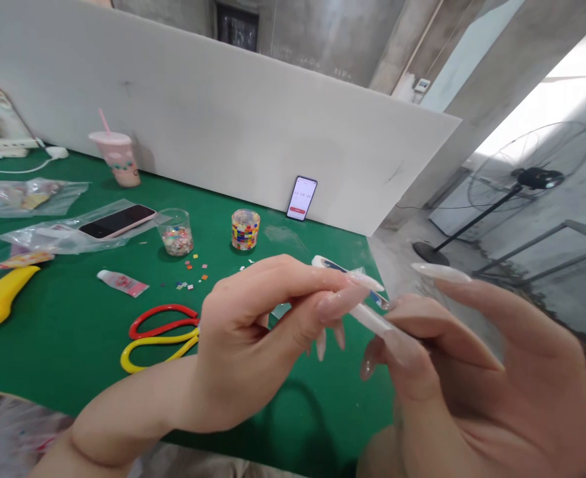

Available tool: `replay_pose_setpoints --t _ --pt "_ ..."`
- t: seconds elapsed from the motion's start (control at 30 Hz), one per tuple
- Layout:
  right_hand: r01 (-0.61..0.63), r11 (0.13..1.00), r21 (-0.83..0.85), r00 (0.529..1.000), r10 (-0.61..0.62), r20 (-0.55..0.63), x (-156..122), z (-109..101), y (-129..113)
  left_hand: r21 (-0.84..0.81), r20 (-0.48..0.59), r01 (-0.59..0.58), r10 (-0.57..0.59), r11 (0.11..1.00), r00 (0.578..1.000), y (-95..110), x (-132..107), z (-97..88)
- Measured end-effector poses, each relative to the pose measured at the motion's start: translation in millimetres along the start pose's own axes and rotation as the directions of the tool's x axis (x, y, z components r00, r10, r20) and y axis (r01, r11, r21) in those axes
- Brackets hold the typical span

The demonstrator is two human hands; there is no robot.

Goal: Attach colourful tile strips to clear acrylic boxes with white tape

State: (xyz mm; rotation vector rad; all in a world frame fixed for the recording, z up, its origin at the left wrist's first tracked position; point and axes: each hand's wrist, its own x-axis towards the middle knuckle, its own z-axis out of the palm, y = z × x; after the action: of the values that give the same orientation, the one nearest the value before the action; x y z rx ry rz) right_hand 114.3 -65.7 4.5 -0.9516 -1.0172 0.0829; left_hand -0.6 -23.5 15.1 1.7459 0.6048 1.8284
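My right hand [492, 358] grips a white-edged flat piece [372, 320] between thumb and fingers, its index finger raised away. Dark blue shows on the side of the piece turned from me. My left hand [273, 325] is closed in a pinch against the piece's upper face. Something small and pale may sit at those fingertips, but I cannot make it out. Below lie scissors [166, 322] with one red and one yellow handle, their blades hidden behind my left hand. Loose mosaic tiles [190, 265] are scattered beyond that wrist.
On the green table [73, 352] stand a clear cup of tiles [177, 236], a mosaic-covered cup [245, 231] and a pink tumbler [117, 159]. A tube [122, 283], a yellow-handled tool [1, 302] and a phone [118, 221] lie leftward. Another phone [301, 197] leans against the white board [223, 119].
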Motion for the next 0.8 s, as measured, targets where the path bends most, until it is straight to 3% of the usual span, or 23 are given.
replay_pose_setpoints --t 0.13,0.33,0.63,0.8 --pt "-0.016 1.0 0.015 1.0 0.015 0.019 0.3 -0.3 -0.3 -0.031 0.057 0.097 -0.096 0.995 0.994 5.0 1.3 -3.4" --pt "-0.136 0.987 -0.082 0.991 0.135 -0.021 -1.8 -1.9 -9.7 -0.072 0.182 0.209 -0.193 0.975 0.964 9.9 -2.3 -14.7" --pt "-0.193 0.976 -0.098 0.981 0.194 0.005 0.3 -7.9 -15.6 -0.035 0.258 0.112 -0.099 0.993 0.961 4.8 -2.2 -20.4" --pt "-0.21 0.974 -0.084 0.972 0.217 0.085 4.8 -14.7 -12.4 0.104 0.317 0.021 -0.053 0.994 0.947 6.7 -2.7 -28.3"
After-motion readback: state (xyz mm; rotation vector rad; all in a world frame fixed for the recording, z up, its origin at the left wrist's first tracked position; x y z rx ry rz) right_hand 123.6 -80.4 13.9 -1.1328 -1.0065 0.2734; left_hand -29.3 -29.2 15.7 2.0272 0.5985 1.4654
